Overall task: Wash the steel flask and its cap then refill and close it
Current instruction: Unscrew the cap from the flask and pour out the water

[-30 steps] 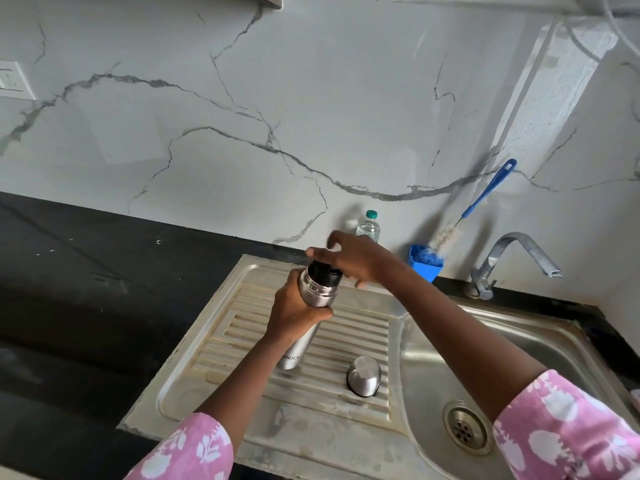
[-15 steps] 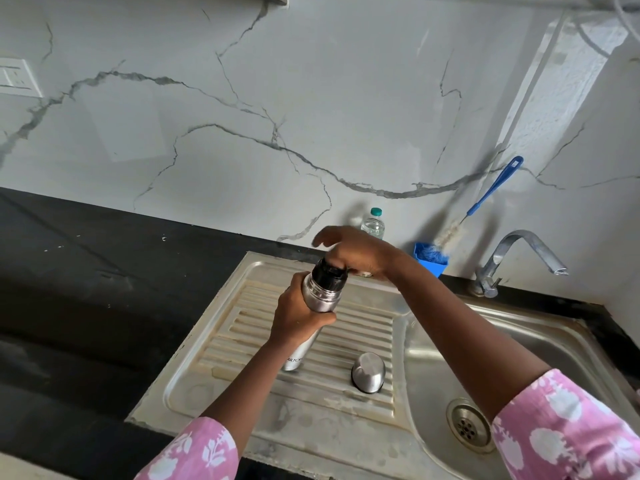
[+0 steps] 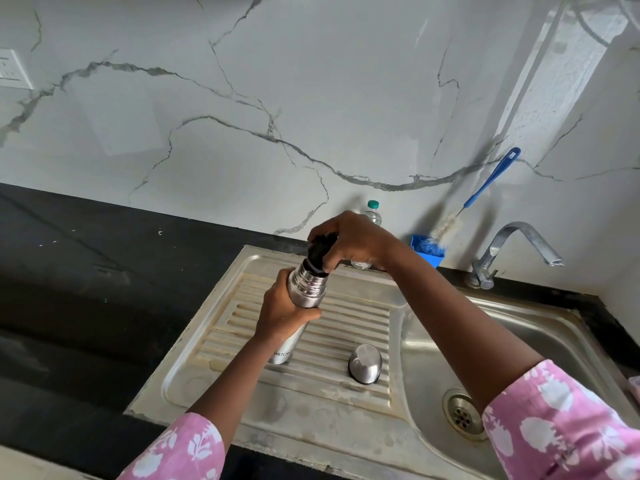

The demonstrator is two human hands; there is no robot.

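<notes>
Two hands work on the steel flask [image 3: 306, 289], which leans over the ribbed drainboard [image 3: 242, 393] with its mouth tipped away from the person; whether its base touches the ribs cannot be told. Left of the flask, the left hand [image 3: 284, 313] wraps round its upper body, just below the shoulder. At the flask's mouth, the right hand [image 3: 353, 242] pinches the black stopper [image 3: 320, 252] from above, fingers curled about it; the stopper appears part-way out of the neck. Right of the flask's base, the steel cap [image 3: 365, 363] stands mouth-down on the ribs, apart from the flask. Farther right of the flask lie the basin [image 3: 519, 341] and the tap [image 3: 512, 251]; behind the flask, a bottle brush [image 3: 485, 188] leans against the wall.

Judged stage: opening, with washing not yet begun.

Risks:
- Because the flask is tilted, any liquid left inside may spill across the drainboard once the stopper comes free.
- A loose hold on smooth steel would let the body turn with the stopper.
- The freed stopper may slip from the fingers and drop.
</notes>
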